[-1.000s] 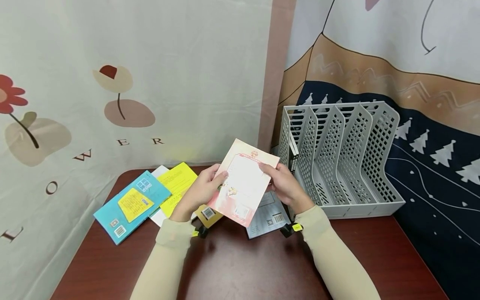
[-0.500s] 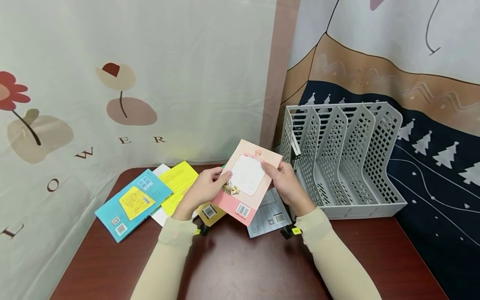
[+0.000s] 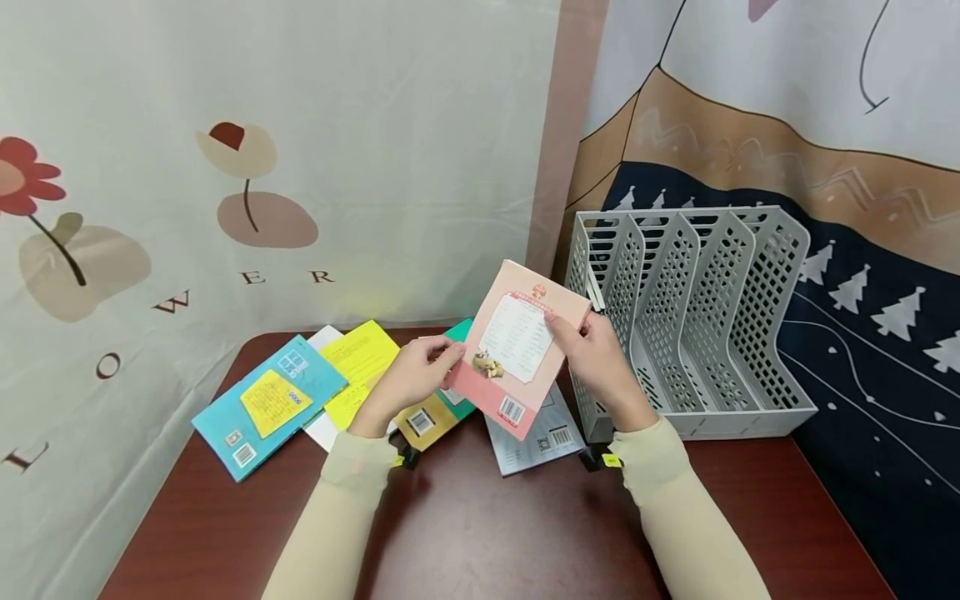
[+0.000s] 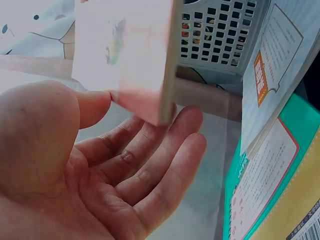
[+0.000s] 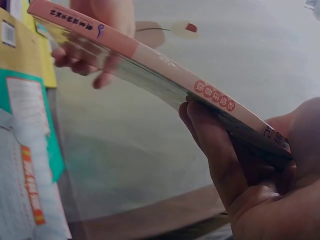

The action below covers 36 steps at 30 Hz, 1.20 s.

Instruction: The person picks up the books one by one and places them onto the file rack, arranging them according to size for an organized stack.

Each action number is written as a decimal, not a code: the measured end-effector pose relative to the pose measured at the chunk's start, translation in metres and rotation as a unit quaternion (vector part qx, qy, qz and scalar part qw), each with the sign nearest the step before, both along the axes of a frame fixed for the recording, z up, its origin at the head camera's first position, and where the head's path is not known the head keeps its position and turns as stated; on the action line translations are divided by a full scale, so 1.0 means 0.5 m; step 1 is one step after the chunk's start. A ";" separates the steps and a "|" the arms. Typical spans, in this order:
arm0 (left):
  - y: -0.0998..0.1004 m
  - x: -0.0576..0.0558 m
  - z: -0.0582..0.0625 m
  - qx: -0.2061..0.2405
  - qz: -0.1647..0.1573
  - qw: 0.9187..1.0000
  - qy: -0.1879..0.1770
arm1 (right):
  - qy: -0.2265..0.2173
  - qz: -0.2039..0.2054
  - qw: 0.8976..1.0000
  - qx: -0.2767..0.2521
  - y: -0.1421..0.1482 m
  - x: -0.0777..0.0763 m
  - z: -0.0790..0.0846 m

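A pink book (image 3: 517,350) with a white text panel and a barcode is held tilted above the table. My right hand (image 3: 603,362) grips its right edge, thumb on the cover and fingers underneath; the right wrist view shows the spine (image 5: 165,65) lying across those fingers. At the opposite edge is my left hand (image 3: 411,379), its fingers (image 4: 160,175) loosely spread and its thumb tip right by the book's edge. Beneath the book lie a grey-blue book (image 3: 536,437) and a green and tan book (image 3: 431,417), both partly covered.
A grey file rack (image 3: 720,421) with several slots stands at the back right; something thin and white sits in its leftmost slot. On the left of the brown table (image 3: 480,533) lie a blue book (image 3: 262,400) and a yellow book (image 3: 360,358). Printed curtains (image 3: 405,167) hang behind.
The pink book has shifted right and slightly up with my right hand, and its glare has faded. My left hand stays about where it was, its hold loosened. More of the green book shows.
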<state>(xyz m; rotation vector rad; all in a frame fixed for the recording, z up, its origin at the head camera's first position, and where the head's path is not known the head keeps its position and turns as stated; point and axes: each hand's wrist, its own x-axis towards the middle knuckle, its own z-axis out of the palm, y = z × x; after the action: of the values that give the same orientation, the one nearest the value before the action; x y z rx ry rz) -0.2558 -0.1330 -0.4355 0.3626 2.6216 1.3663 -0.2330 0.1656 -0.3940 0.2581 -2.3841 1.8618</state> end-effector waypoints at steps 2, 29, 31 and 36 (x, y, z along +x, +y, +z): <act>0.000 -0.002 -0.002 0.005 -0.003 1.000 0.002 | 0.009 -0.001 1.000 -0.005 0.007 0.000 0.008; 0.153 0.025 -0.031 -0.015 -0.109 0.993 0.028 | 0.060 -0.031 0.989 -0.130 0.145 0.051 0.081; 0.176 0.030 -0.036 -0.019 -0.123 0.992 0.031 | 0.072 -0.032 0.987 -0.143 0.165 0.057 0.086; 0.233 0.045 -0.061 -0.034 -0.138 0.989 0.029 | 0.099 -0.045 0.977 -0.183 0.207 0.067 0.099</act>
<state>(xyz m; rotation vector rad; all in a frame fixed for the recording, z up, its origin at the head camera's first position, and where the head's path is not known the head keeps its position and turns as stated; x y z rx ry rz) -0.2333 -0.0166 -0.4661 0.7334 2.5369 1.1908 -0.1993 0.2693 -0.3446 0.2804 -1.8517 2.0759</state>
